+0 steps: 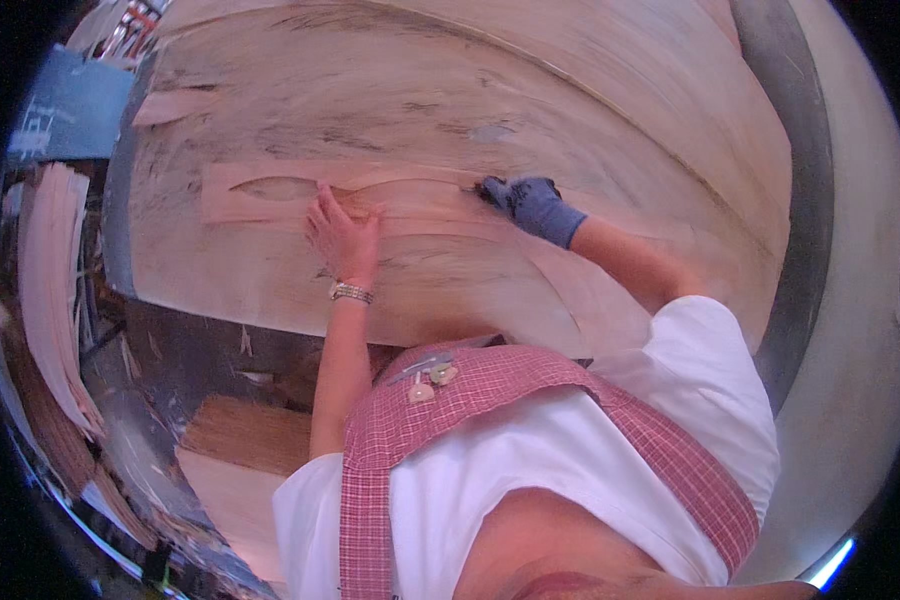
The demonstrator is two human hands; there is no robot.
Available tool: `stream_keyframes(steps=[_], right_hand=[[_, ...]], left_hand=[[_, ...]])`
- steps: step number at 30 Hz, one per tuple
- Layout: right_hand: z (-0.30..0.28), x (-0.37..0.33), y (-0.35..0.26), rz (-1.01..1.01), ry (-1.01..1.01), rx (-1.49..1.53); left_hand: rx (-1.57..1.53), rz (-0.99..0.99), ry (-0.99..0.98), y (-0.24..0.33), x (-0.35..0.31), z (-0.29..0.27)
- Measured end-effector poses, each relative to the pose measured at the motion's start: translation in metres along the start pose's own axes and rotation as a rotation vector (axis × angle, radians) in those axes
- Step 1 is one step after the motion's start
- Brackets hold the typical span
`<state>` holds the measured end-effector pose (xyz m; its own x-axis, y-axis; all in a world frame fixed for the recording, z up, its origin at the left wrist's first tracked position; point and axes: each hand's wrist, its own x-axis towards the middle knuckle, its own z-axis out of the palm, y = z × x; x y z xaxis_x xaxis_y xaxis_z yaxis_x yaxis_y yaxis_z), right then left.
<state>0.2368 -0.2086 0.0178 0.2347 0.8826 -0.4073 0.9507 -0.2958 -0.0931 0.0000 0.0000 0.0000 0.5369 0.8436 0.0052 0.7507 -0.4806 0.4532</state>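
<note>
A broad bench (370, 110) fills the upper middle of the frame, its brownish top worn and streaked with dark marks. A dark grey band (805, 200) curves down the right of it, and beyond that runs a smooth, pale surface (860, 330); whether wall or floor, I cannot tell. At the upper left stands a blue panel (65, 105), with blurred red-and-white clutter (135, 35) above it. Tall pale sheets (50, 290) are stacked along the left edge. The floor (140, 440) at lower left is dark and littered. A bright strip of light (832, 565) shows at lower right.
</note>
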Motion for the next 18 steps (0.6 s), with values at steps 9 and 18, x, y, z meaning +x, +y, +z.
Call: stream_keyframes(steps=[9,18], right_hand=[[0.052,-0.121,0.022,0.262,0.244,0.199],[0.038,-0.125,0.037,0.359,0.45,0.042]], left_hand=[[0.175,0.256,-0.037,0.023,0.007,-0.008],[0.303,0.711,-0.352,0.025,0.052,-0.007]])
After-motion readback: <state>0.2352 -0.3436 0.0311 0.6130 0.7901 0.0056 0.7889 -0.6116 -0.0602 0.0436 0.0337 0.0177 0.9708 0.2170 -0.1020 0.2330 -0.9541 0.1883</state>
